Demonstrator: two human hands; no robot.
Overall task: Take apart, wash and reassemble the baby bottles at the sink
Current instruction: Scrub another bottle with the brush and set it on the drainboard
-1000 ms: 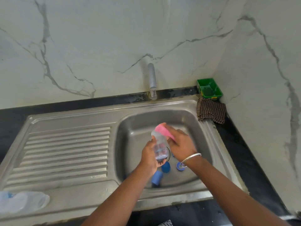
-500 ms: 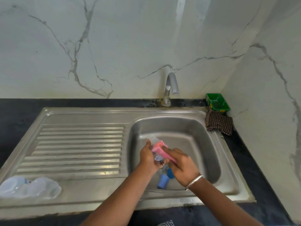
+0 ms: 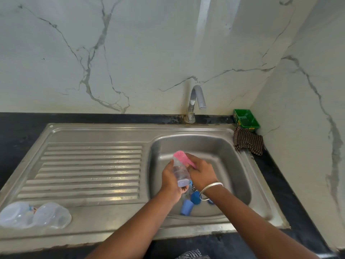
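Note:
My left hand (image 3: 170, 181) grips a clear baby bottle body (image 3: 180, 171) over the sink basin (image 3: 231, 165), its open end tilted up and away. My right hand (image 3: 202, 173) holds a pink sponge (image 3: 182, 158) against the bottle's mouth and side. Below the hands, on the basin floor, lie a blue cap (image 3: 186, 207), a round blue ring (image 3: 196, 198) and another small blue piece (image 3: 210, 201), partly hidden by my right wrist. Two clear bottle parts (image 3: 35, 214) lie on the drainboard's near left corner.
The tap (image 3: 196, 101) stands behind the basin with no water visibly running. A checked cloth (image 3: 248, 140) and a green tray (image 3: 245, 119) sit at the back right corner. The ribbed drainboard (image 3: 89, 169) stretches left of the basin. Marble walls close in behind and to the right.
The view has tilted up and shifted right. The bottle has been turned more upright again in my left hand, and the pink sponge has moved back up to its mouth.

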